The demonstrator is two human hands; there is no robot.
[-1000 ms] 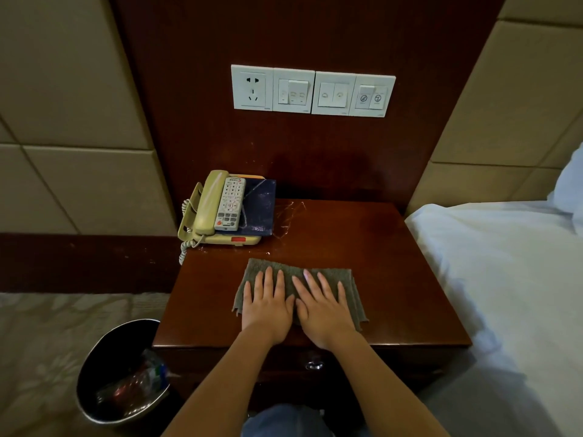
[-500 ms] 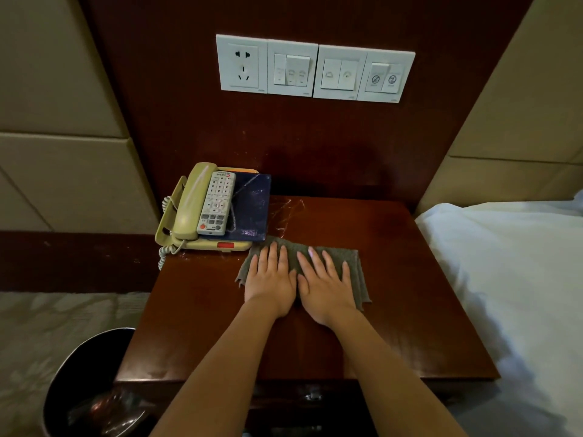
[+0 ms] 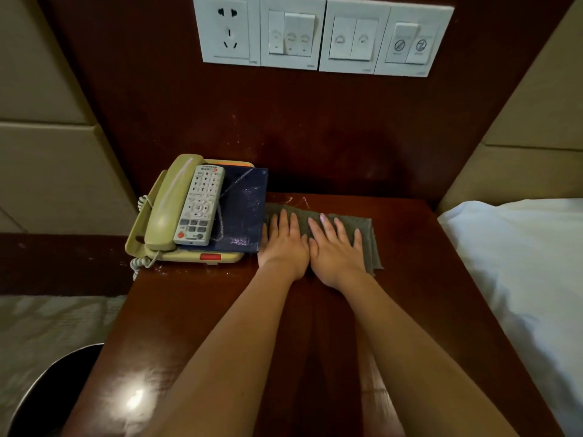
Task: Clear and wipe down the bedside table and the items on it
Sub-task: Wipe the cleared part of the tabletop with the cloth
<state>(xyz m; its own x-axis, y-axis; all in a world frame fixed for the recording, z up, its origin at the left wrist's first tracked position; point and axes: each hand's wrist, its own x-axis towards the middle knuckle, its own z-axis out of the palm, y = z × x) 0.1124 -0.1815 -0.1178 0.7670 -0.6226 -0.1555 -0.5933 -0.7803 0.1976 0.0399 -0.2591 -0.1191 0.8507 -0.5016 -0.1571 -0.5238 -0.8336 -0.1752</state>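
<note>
A folded grey cloth (image 3: 363,230) lies on the dark wooden bedside table (image 3: 432,288), near its back edge. My left hand (image 3: 284,246) and my right hand (image 3: 336,249) press flat on the cloth side by side, fingers stretched toward the wall. At the table's back left stands a beige telephone (image 3: 164,212). A white remote control (image 3: 199,205) and a dark blue folder (image 3: 244,209) rest on top of it. My left hand touches the folder's right edge. White streaks show on the wood just beyond the cloth.
A white bed (image 3: 520,269) borders the table on the right. A black waste bin (image 3: 53,386) stands on the carpet at the lower left. A panel of socket and switches (image 3: 321,36) sits on the wooden wall above the table.
Both hands have slid the cloth away from the table's front edge toward the wall, up beside the telephone. The camera has moved closer to the table.
</note>
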